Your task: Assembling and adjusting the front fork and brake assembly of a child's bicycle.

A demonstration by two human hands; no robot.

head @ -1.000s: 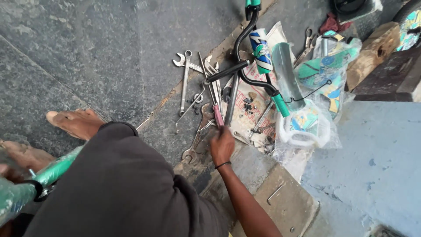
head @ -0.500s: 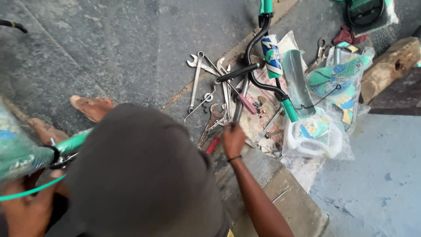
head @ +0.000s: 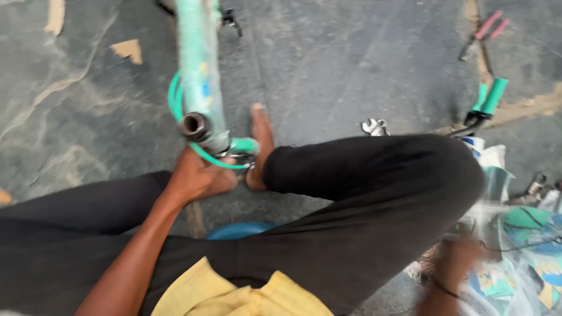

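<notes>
Green bicycle frame [head: 199, 70] stands upright on the stone floor [head: 351, 64] at left, left hand [head: 199, 175] clamped on its lower end, while right hand [head: 459, 260], blurred near right among tools, has indeterminable grip.

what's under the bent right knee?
A blue rounded object shows under the black trouser leg, between both legs; most of it is covered, so its kind is unclear. The left hand grips the wrapped green bike frame nearby.
</notes>
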